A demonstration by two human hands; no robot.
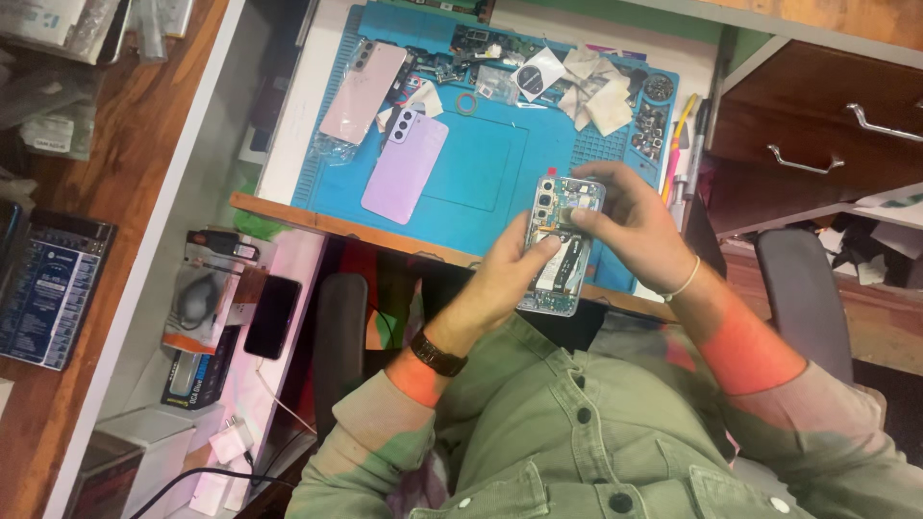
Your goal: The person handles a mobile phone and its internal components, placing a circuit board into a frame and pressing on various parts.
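The opened phone (pixel 563 245), its back cover off and its inner boards and camera block showing, is held up over the near edge of the blue mat (pixel 481 163), just above the person's chest. The left hand (pixel 505 279) cups it from 7 o'clock, fingers wrapped behind the frame and the thumb pressed flat across the lower middle of the open side. The right hand (pixel 630 226) comes in from 3 o'clock; its thumb and forefinger are pinched together on a small part near the upper middle of the phone, the other fingers curled behind the top edge.

At 10 o'clock from the phone, 2 back covers lie on the mat: a lilac one (pixel 406 165) and, further out, a pink one (pixel 362 92). At 12 o'clock sit loose parts and crumpled wipes (pixel 598 91). At 2 o'clock stands a wooden drawer unit (pixel 817 125) with metal handles. Far out at 9 o'clock, a dark phone (pixel 272 316) lies on a low white shelf (pixel 288 259).
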